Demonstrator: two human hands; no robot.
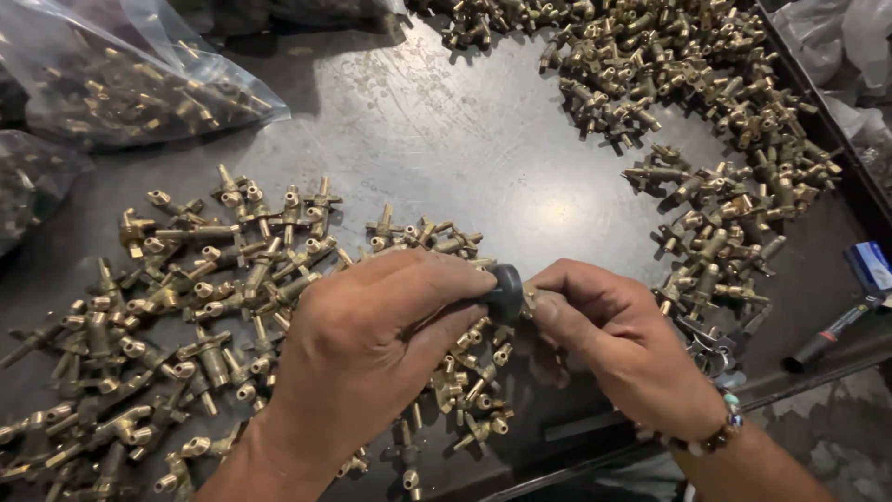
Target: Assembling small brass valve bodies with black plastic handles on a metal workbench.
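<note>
My left hand (367,339) and my right hand (618,339) meet above the near edge of a dark metal table (437,139). Between the left fingertips sits a round black knob (506,290). The right fingers pinch a small brass valve fitting (531,299) that touches the knob. Most of that fitting is hidden by the fingers. A spread of brass valve fittings (186,307) lies under and left of my left hand. A second heap of brass fittings (706,102) runs along the table's far right side.
Clear plastic bags of brass parts (121,79) rest at the far left. A black marker (832,333) and a small blue box (872,265) lie at the right edge. A beaded bracelet (715,432) is on my right wrist.
</note>
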